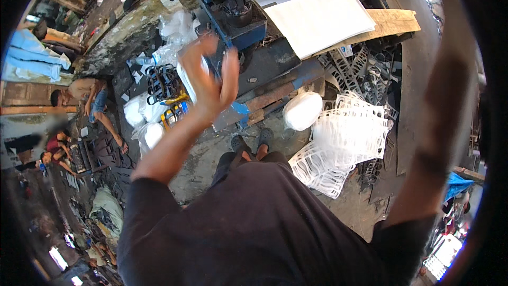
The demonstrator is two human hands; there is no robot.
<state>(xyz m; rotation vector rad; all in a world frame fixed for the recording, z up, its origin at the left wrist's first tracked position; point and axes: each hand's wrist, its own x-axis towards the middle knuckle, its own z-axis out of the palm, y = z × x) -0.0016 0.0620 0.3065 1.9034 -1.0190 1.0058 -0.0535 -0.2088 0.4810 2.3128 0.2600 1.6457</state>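
My left hand (209, 74) is raised in front of the blue and black press machine (235, 21), its fingers apart and slightly blurred, with nothing visible in them. Stretching up along the right side is my right forearm (447, 79); its hand lies beyond the picture's edge. To the right of the machine's head, a stack of white sheets (320, 21) rests on a wooden board (399, 20). Below and behind my left hand are black strap-like pieces (163, 82) and clear plastic bags (177, 27).
White sheets full of cut-out holes (352, 132) are piled on the floor to the right of my feet, beside a round white bundle (302, 111). Dark cut scraps (365, 69) heap below the board. At the left, a person in shorts (95, 98) sits near other people.
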